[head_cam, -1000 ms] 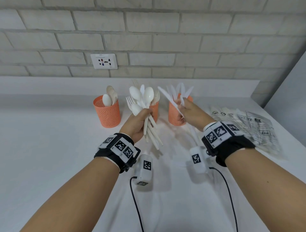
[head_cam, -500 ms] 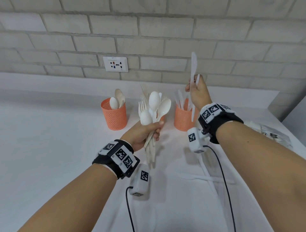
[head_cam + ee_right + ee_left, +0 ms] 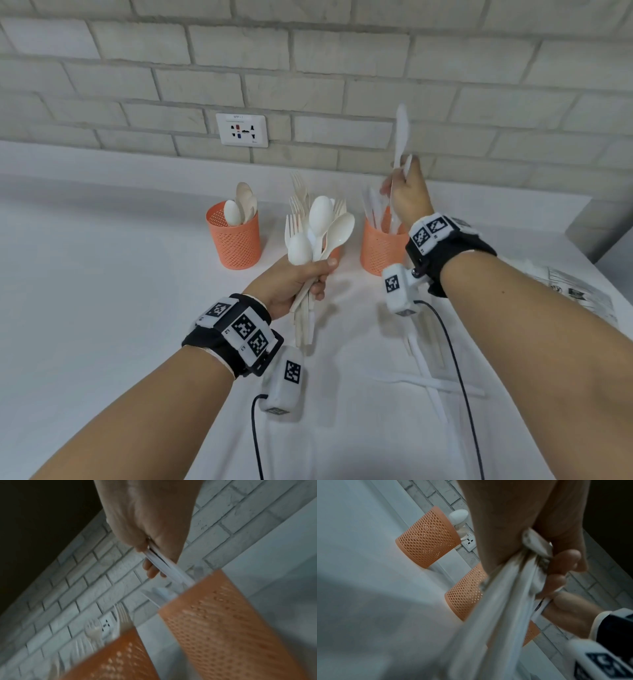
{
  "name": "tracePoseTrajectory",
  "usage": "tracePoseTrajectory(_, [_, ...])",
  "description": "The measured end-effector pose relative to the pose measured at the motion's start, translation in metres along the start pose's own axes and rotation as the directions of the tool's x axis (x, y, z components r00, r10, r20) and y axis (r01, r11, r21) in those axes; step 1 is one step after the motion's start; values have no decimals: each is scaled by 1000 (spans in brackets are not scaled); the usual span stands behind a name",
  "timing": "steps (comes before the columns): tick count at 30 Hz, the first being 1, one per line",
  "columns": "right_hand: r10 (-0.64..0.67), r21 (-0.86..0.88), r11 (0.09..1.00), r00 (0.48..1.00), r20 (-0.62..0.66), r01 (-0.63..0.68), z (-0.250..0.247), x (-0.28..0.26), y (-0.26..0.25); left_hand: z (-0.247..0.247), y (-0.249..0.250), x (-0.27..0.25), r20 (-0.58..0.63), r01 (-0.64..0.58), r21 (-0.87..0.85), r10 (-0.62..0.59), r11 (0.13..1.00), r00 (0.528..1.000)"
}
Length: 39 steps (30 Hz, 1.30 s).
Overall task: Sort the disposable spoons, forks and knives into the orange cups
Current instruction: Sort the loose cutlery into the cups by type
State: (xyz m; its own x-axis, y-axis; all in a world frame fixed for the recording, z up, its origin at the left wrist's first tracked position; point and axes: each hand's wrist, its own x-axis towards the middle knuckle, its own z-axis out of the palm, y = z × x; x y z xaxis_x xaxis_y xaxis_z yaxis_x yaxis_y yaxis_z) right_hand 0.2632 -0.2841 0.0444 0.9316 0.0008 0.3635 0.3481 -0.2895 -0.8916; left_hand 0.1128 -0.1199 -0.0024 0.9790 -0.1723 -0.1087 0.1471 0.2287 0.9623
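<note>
Sorting partway done. Right hand [image 3: 407, 195] pinching white plastic knives [image 3: 400, 137] upright above right orange mesh cup [image 3: 378, 251], which already holds knives. Left hand [image 3: 294, 281], fingers curled round mixed bundle of white plastic spoons and forks [image 3: 317, 229]. Left orange mesh cup [image 3: 234, 241] holds few spoons; middle orange cup [image 3: 464, 593] holds forks. More white utensils on white tabletop [image 3: 428, 383] unsorted.
</note>
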Motion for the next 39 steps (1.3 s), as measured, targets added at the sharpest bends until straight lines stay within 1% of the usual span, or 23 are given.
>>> tracePoseTrajectory(1, [69, -60, 996, 996, 63, -65, 1, -3, 9, 1, 0, 0, -3, 2, -5, -2, 1000, 1000])
tracePoseTrajectory(3, [205, -158, 971, 963, 174, -178, 3, -6, 22, 1, 0, 0, -8, 12, -29, -12, 1000, 1000])
tracePoseTrajectory(5, [286, -301, 931, 926, 246, -208, 2, -6, 26, 1, -2, 1, -5, 15, -45, -15, 999, 1000])
tracePoseTrajectory(7, [334, -391, 894, 906, 260, -217, 0, -5, 24, 3, -3, 1, 5, 20, -52, -20, 998, 1000])
tracePoseTrajectory(9, [341, -356, 902, 908, 242, -244, -3, -6, 18, 5, -3, 3, 9, 19, -55, -19, 998, 1000])
tracePoseTrajectory(10, [280, -323, 924, 939, 201, -206, -4, -7, 15, 6, -3, 4, 10, 19, -49, -18, 999, 1000])
tracePoseTrajectory(11, [165, -301, 947, 975, 148, -115, -5, -10, 9, 6, -2, 5, 13, 17, -46, -16, 999, 1000])
tracePoseTrajectory(12, [25, -282, 959, 995, 101, 5, -5, -13, 2, 7, -2, 6, 18, 13, -54, -12, 998, 1000])
tracePoseTrajectory(13, [-100, -268, 956, 991, 85, 119, -4, -17, -4, 7, -1, 7, 26, 9, -73, -7, 997, 1000])
tracePoseTrajectory(14, [-169, -237, 953, 980, 106, 190, -4, -22, -10, 8, 0, 8, 33, 7, -101, -3, 995, 999])
tracePoseTrajectory(15, [-174, -185, 961, 972, 161, 203, -2, -26, -15, 8, 1, 8, 43, 6, -134, -1, 991, 999])
tracePoseTrajectory(16, [-132, -125, 978, 962, 241, 166, -2, -31, -19, 8, 1, 9, 54, 11, -168, -2, 986, 999])
tracePoseTrajectory(17, [-67, -64, 993, 937, 342, 95, -1, -36, -22, 8, 2, 9, 64, 22, -199, -10, 980, 998])
tracePoseTrajectory(19, [30, 37, 998, 850, 526, -59, 2, -45, -24, 9, 2, 10, 86, 55, -258, -34, 964, 996])
tracePoseTrajectory(20, [49, 81, 990, 812, 581, -118, 4, -48, -24, 9, 2, 10, 103, 70, -280, -43, 957, 994])
tracePoseTrajectory(21, [56, 121, 979, 790, 610, -163, 6, -51, -23, 9, 2, 11, 121, 82, -290, -48, 953, 991])
tracePoseTrajectory(25, [79, 202, 940, 749, 658, -276, 9, -60, -25, 11, 2, 12, 208, 103, -284, -44, 953, 977])
tracePoseTrajectory(27, [90, 201, 936, 748, 657, -289, 10, -63, -26, 12, 4, 12, 235, 116, -273, -51, 955, 971])
tracePoseTrajectory(30, [86, 228, 928, 767, 636, -293, 11, -67, -28, 11, 7, 14, 244, 134, -253, -70, 958, 967])
tracePoseTrajectory(32, [78, 257, 915, 760, 645, -312, 9, -71, -31, 11, 9, 15, 240, 139, -260, -75, 956, 968])
tracePoseTrajectory(34, [56, 250, 925, 755, 653, -285, 9, -75, -32, 12, 9, 16, 215, 136, -268, -78, 954, 973])
tracePoseTrajectory(37, [49, 197, 959, 805, 592, -203, 14, -78, -30, 12, 6, 17, 183, 99, -239, -56, 966, 982])
tracePoseTrajectory(39, [89, 187, 958, 843, 530, -219, 16, -79, -29, 12, 4, 18, 162, 70, -234, -32, 970, 986])
